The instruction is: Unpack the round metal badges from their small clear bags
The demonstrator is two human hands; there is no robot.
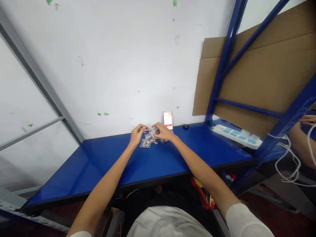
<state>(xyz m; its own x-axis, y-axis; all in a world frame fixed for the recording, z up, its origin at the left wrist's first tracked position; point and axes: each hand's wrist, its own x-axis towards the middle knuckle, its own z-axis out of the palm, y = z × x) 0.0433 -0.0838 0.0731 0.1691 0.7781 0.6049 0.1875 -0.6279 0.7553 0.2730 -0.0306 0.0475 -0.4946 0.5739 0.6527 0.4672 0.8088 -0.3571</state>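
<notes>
Over the blue table, my right hand [163, 131] has its thumb and fingers closed on a small clear plastic bag [153, 131] with something dark inside. Facing it from the left, my left hand [137, 135] is pinched at the fingertips. A little red shows there, but what it holds is too small to make out. Beneath both hands lies a pile of similar clear bags [155, 139]. Nearest the front, one flat bag [145, 144] contains a coiled whitish item with a bit of red. My right hand hides part of the pile.
A phone [168, 120] with a lit screen leans against the wall behind my right hand. A small black object [186, 126] lies right of it. Farther right are a white power strip [237, 135], a blue metal frame [223, 62] and another person's arm [300, 141].
</notes>
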